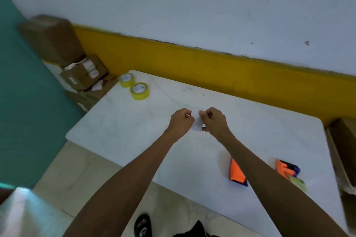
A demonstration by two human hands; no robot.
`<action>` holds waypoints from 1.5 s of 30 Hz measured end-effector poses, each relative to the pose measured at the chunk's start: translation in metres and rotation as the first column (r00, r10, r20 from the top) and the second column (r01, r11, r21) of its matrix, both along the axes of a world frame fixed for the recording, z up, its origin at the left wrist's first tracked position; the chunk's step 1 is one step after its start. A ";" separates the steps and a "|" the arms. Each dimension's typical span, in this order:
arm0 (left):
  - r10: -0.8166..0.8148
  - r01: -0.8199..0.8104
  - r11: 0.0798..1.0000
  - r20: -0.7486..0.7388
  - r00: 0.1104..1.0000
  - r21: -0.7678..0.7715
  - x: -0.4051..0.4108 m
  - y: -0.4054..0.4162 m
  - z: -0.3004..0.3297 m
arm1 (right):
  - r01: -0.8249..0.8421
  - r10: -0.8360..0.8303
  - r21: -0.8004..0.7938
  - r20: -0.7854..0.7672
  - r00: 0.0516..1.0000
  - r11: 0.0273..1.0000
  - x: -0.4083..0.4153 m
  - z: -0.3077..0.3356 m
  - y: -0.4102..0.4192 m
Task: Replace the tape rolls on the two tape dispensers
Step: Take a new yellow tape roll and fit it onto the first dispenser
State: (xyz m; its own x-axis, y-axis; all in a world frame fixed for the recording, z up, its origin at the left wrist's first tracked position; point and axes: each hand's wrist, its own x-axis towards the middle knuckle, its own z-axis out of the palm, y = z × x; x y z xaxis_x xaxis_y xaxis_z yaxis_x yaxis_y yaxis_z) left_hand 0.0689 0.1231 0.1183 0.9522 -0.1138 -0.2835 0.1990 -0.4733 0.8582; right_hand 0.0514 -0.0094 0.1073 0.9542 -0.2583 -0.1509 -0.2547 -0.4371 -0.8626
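Above the middle of the white table (119, 125), my left hand (181, 121) and my right hand (215, 121) pinch a small pale piece that looks like a strip of tape or paper (196, 121) between them. Two yellowish tape rolls (126, 80) (139, 91) lie flat near the table's far left corner, well away from both hands. An orange and blue tape dispenser (237, 172) lies on the near right of the table. A second orange and blue dispenser (288, 169) lies further right, partly hidden by my right forearm.
Brown cardboard boxes (82, 73) are stacked on the floor beyond the table's left corner, against a teal wall. Another open box (342, 146) stands at the table's right edge. A yellow band runs along the wall behind. My sandalled foot (142, 227) is below the table's near edge.
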 end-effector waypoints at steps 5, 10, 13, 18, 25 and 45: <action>0.118 -0.118 0.993 0.005 0.993 -0.027 0.031 0.088 0.009 | -0.056 0.056 -0.006 0.030 0.998 0.998 0.036 0.014 0.091; 0.139 -0.137 0.989 0.033 0.990 -0.051 0.061 0.174 0.015 | -0.084 0.084 0.003 0.069 0.994 0.996 0.064 0.019 0.174; 0.123 -0.122 0.992 0.050 0.991 -0.033 0.072 0.213 0.018 | -0.075 0.074 0.013 0.075 0.994 0.997 0.077 0.022 0.211; 0.090 -0.087 0.995 0.059 0.994 -0.054 0.097 0.246 0.013 | -0.049 0.047 0.040 0.058 0.997 0.998 0.095 0.022 0.244; 0.040 -0.040 0.997 0.004 0.999 -0.067 0.137 0.231 -0.001 | 0.006 -0.004 0.070 -0.025 1.000 0.998 0.134 0.008 0.233; -0.073 0.077 0.997 -0.129 0.989 0.026 0.273 0.155 -0.072 | 0.149 -0.125 0.103 -0.212 0.969 0.983 0.257 -0.076 0.160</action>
State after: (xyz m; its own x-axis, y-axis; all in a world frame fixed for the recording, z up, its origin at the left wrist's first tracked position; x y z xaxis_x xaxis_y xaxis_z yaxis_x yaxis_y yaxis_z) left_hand 0.3415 0.2785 0.0463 0.8970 -0.1725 -0.4070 0.2693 -0.5167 0.8127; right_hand 0.3088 0.1504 0.0312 0.8568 -0.3533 -0.3756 -0.4809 -0.2847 -0.8292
